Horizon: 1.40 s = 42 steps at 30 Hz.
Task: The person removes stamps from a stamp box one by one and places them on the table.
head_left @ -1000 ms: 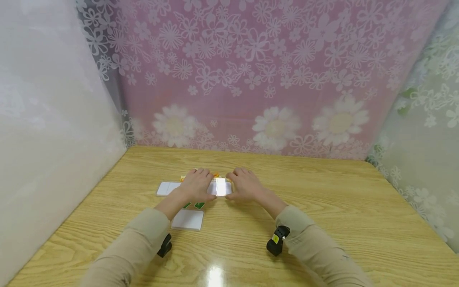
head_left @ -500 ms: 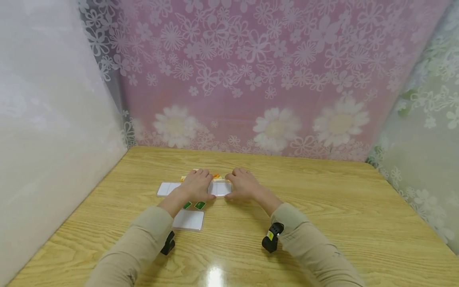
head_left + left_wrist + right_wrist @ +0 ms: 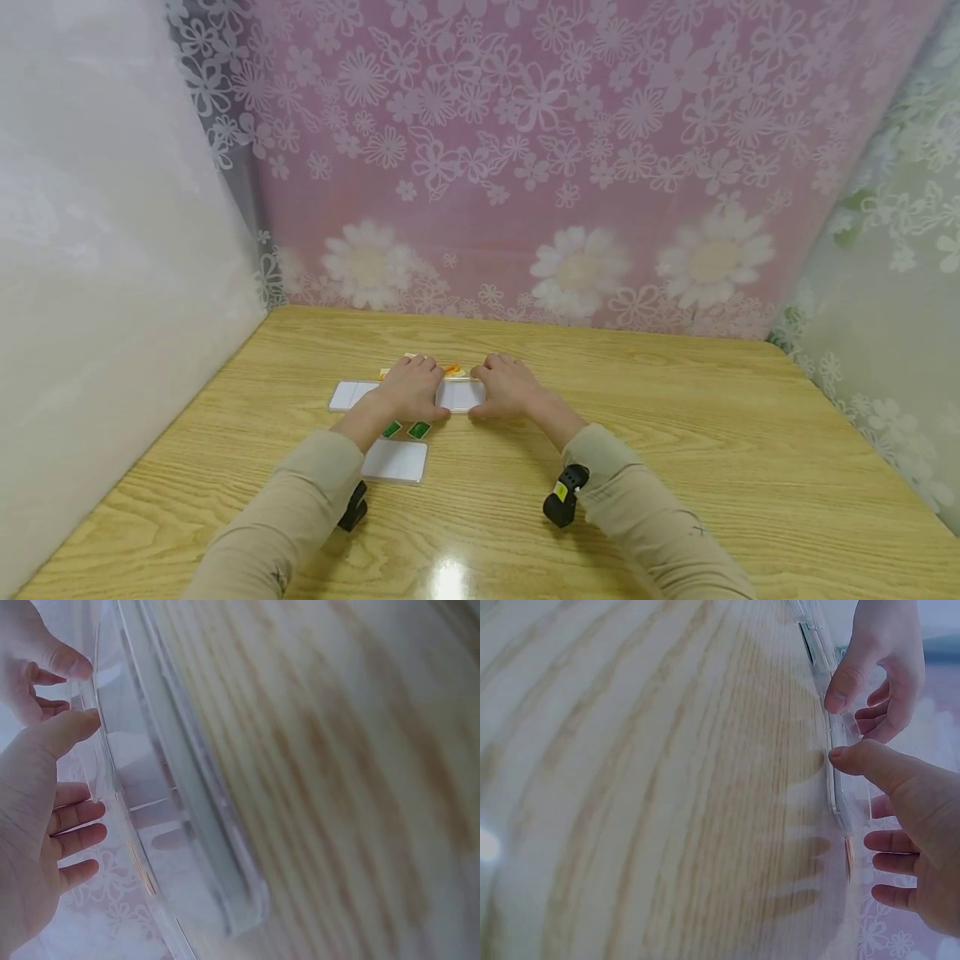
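Observation:
In the head view, both hands hold a flat clear plastic case (image 3: 461, 396) with a white inside, lying low over the table. My left hand (image 3: 411, 390) grips its left end, and my right hand (image 3: 512, 390) has the right end. In the right wrist view, the right thumb (image 3: 847, 756) is on the near edge while the other fingers reach to the far side. Left of my left hand lies a second white case (image 3: 352, 395), partly covered by that hand. A third case (image 3: 394, 461) lies nearer, and it looms large in the left wrist view.
Two green diamond-shaped pieces (image 3: 418, 430) lie between the cases, one partly behind the left wrist. Orange and yellow pieces (image 3: 454, 371) show just beyond the hands. Floral curtains (image 3: 577, 267) hang behind the wooden table (image 3: 675, 450) and along its sides.
The bright reflection on the held case has gone, and the case looks flatter and slightly lower. My right forearm has shifted a little left; both hands keep their hold.

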### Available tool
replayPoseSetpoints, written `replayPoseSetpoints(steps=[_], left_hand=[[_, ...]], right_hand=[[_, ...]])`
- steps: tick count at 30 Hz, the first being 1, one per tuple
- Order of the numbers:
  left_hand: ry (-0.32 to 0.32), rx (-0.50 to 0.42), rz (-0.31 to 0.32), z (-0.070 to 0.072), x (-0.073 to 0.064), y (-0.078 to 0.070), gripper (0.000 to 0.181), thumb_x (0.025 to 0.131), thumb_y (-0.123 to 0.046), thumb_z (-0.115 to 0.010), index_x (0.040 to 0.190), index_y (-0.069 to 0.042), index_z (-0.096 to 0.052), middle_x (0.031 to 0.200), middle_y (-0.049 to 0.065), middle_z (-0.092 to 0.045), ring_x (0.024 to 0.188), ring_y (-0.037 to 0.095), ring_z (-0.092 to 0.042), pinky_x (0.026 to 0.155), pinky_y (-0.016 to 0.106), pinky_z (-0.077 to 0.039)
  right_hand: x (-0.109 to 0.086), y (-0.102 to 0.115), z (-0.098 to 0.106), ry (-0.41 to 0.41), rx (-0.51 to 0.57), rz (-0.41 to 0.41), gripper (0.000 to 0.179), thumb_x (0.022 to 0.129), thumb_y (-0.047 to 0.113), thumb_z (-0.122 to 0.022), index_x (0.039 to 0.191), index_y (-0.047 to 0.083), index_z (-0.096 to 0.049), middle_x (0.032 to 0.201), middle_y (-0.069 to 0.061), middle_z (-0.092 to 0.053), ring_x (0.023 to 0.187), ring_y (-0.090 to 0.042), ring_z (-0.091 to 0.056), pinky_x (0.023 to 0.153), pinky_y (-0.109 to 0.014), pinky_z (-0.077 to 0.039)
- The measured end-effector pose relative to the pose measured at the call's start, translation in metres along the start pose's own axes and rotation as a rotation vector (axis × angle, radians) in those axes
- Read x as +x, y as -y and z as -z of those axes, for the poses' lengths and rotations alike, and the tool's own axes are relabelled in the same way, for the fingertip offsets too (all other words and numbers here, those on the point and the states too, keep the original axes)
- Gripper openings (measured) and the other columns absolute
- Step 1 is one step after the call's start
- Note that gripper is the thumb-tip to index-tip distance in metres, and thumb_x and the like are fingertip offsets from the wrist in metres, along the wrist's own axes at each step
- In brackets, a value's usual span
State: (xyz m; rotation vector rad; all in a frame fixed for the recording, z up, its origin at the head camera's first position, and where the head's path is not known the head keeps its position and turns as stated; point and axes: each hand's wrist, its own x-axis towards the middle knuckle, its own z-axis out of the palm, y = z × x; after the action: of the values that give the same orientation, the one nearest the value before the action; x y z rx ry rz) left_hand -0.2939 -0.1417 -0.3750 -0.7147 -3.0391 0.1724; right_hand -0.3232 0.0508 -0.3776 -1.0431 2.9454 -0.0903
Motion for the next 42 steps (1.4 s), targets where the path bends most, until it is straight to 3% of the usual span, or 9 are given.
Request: replayPoseSetpoints(steps=[18, 36, 42], left_hand=[[0.030, -0.040, -0.002, -0.0022, 0.0043, 0.0006, 0.065, 0.082, -0.054, -0.059, 0.123, -0.004, -0.055, 0.117, 0.008, -0.053, 0.111, 0.025, -0.047, 0.100, 0.045, -0.032], [0.072, -0.063, -0.002, -0.0005, 0.0068, -0.0007, 0.062, 0.083, -0.053, -0.057, 0.124, -0.005, -0.055, 0.121, 0.008, -0.052, 0.114, 0.025, -0.045, 0.101, 0.045, -0.030], [0.058, -0.055, -0.005, 0.0004, 0.0085, 0.0008, 0.063, 0.083, -0.052, -0.057, 0.125, -0.005, -0.054, 0.120, 0.008, -0.052, 0.114, 0.026, -0.046, 0.101, 0.046, -0.031]], right_hand=[[0.0012, -0.0028, 0.0021, 0.019, 0.005, 0.017, 0.060, 0.077, 0.048, -0.069, 0.122, 0.011, -0.057, 0.108, -0.006, -0.050, 0.095, -0.020, -0.044, 0.079, -0.037, -0.041], [0.0034, -0.0058, 0.0023, 0.063, 0.020, 0.001, 0.060, 0.076, 0.052, -0.068, 0.122, 0.014, -0.058, 0.109, -0.003, -0.049, 0.098, -0.019, -0.042, 0.084, -0.038, -0.039], [0.0048, -0.0074, 0.0028, 0.048, 0.038, -0.001, 0.060, 0.075, 0.050, -0.069, 0.121, 0.013, -0.058, 0.111, -0.004, -0.049, 0.100, -0.019, -0.043, 0.084, -0.037, -0.040]])
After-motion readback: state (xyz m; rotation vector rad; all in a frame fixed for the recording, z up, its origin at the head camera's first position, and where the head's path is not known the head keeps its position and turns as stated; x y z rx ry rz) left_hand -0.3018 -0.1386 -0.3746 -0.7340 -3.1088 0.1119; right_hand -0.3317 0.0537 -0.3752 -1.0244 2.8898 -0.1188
